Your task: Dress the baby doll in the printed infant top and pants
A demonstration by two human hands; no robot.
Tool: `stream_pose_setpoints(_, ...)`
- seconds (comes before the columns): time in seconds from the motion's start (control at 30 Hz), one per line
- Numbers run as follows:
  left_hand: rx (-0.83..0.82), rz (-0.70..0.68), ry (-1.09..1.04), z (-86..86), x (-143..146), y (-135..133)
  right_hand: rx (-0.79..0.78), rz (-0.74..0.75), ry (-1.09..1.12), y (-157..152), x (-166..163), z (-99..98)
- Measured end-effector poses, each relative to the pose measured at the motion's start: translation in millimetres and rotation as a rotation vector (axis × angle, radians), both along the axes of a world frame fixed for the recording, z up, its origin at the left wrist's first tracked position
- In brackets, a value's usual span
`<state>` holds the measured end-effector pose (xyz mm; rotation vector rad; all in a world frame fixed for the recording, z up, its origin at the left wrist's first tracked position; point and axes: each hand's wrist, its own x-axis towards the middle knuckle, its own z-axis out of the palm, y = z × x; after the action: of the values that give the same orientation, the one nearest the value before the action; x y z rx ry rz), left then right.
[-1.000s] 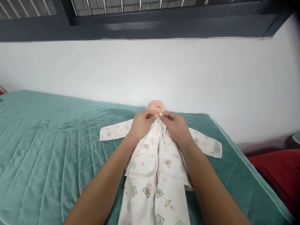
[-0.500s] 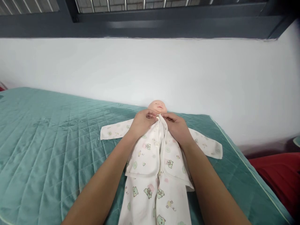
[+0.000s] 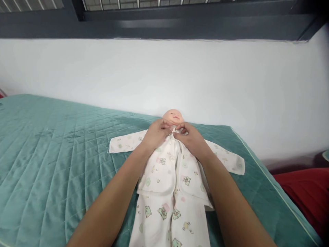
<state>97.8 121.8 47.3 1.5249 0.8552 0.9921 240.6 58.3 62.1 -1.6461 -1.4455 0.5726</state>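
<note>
Where the two front edges of the printed baby shirt (image 3: 164,168) meet just under the doll's chin, both hands pinch the fabric together. Left hand (image 3: 155,134) has its fingers curled onto the left edge at the collar; right hand (image 3: 193,139) grips the opposite edge, fingertips touching the left's. Doll (image 3: 174,116) lies on its back near the far right corner of the green quilted mattress (image 3: 51,147), head against the white wall (image 3: 164,75), sleeves spread flat. Matching printed trousers (image 3: 169,219) run toward the near edge.
</note>
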Motion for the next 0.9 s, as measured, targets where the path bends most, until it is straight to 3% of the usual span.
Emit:
stream_pose_setpoints(0.33,0.166,0.078,0.173,-2.2,5.1,-1.1,0.039,-0.004,-0.024,-1.0,1.0,-4.1)
stream_pose_setpoints(0.53,0.254,0.006,0.201,-2.0,-0.3,-0.9,0.072,0.004,-0.078,-0.3,6.9,-8.1)
stream_pose_setpoints(0.8,0.396,-0.153,0.273,7.2,-5.1,-1.2,0.272,0.077,-0.129,1.7,9.9,-14.3)
stream_pose_setpoints(0.9,0.44,-0.155,0.326,7.1,-6.7,-0.5,0.263,0.1,-0.101,-0.7,10.9,-15.7)
